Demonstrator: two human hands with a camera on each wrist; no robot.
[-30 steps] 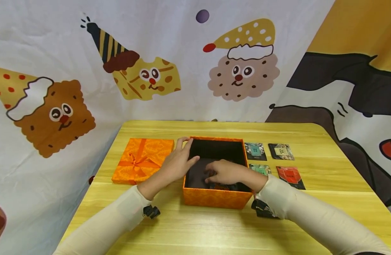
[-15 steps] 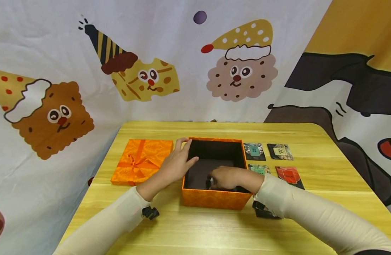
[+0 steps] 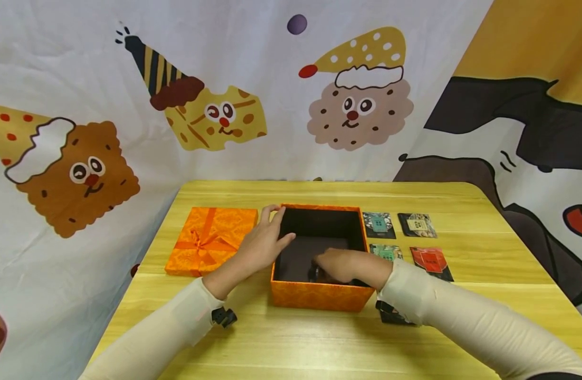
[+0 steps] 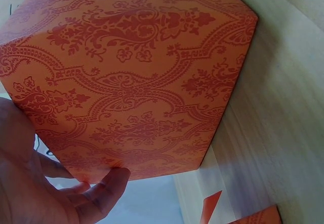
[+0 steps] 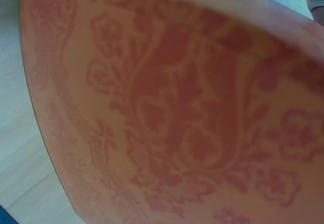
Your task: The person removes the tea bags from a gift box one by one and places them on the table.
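Observation:
An orange patterned gift box (image 3: 319,296) with a dark inside stands without its lid. My left hand (image 3: 258,243) holds its left wall near the far corner, thumb over the inside and fingers on the outer face, as the left wrist view shows. My right hand (image 3: 340,265) reaches down into the near part of the box, fingers bent. They pinch a small dark packet (image 3: 314,273), mostly hidden by the hand and front wall. The right wrist view is filled by the box's patterned outer wall (image 5: 187,117).
The orange lid (image 3: 236,221), tied with a ribbon bow, lies left of the box. Several flat square packets lie to its right, among them a red one (image 3: 430,260) and a teal-labelled one (image 3: 379,225). Another dark packet (image 3: 396,317) lies partly under my right sleeve.
My right hand has gone lower into the box and its fingers have closed on the dark packet, whose orange print no longer shows. The left hand stays on the rim.

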